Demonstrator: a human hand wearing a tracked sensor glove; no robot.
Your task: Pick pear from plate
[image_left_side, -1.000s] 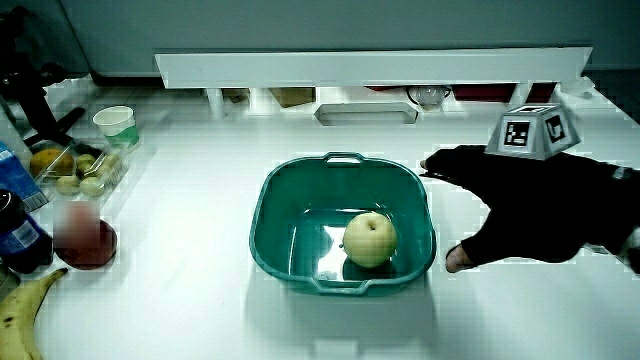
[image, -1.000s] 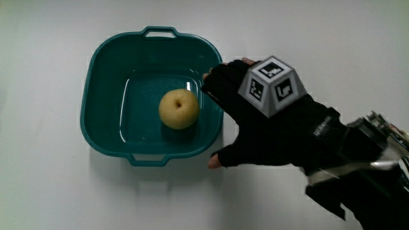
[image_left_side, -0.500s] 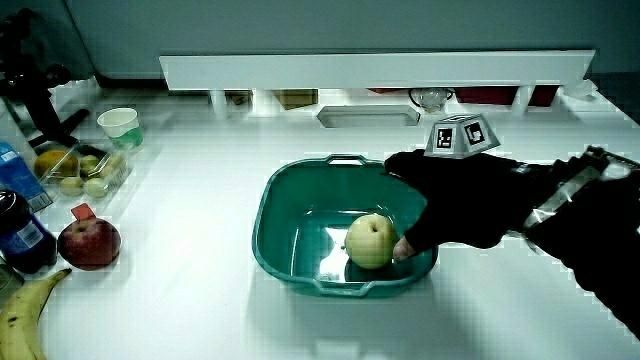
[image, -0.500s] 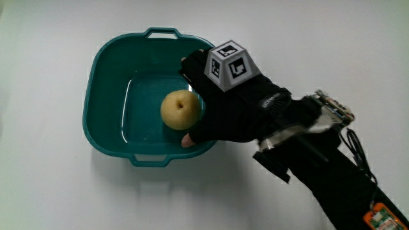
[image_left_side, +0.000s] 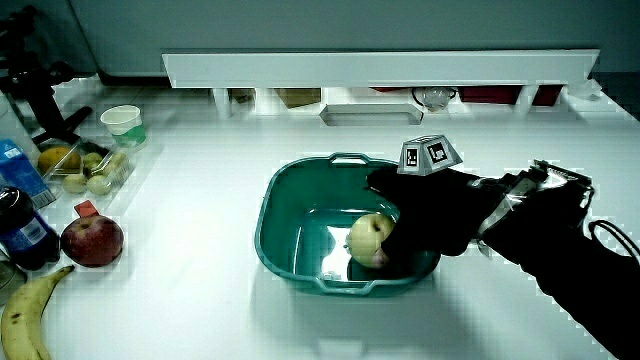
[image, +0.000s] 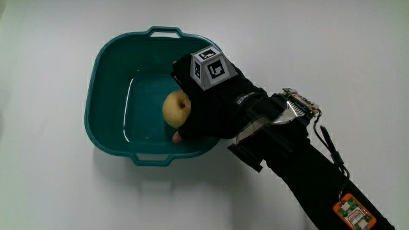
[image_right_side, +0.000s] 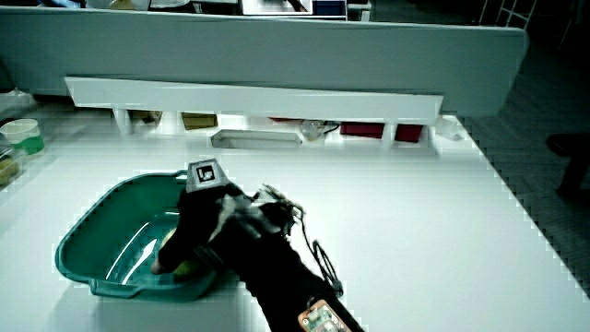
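A yellow pear (image: 171,107) lies inside a teal basin (image: 105,64) with two handles; no plate shows. The gloved hand (image: 192,105), its patterned cube (image: 210,66) on the back, reaches over the basin's rim and covers half of the pear. Its fingers curl around the fruit, with the thumb on the side nearer the person. In both side views the hand (image_left_side: 420,210) (image_right_side: 207,221) sits low in the basin (image_left_side: 290,190) (image_right_side: 92,231), against the pear (image_left_side: 365,236). The pear still looks to be resting on the basin floor.
At the table's edge in a side view lie a red apple (image_left_side: 92,241), a banana (image_left_side: 25,318), a dark bottle (image_left_side: 22,225), a clear box of small fruit (image_left_side: 80,170) and a paper cup (image_left_side: 124,124). A metal tray (image_left_side: 365,113) lies by the low partition (image_left_side: 380,68).
The hand moved from beside the basin to inside it, then closed around the pear. The basin and pear stayed where they were.
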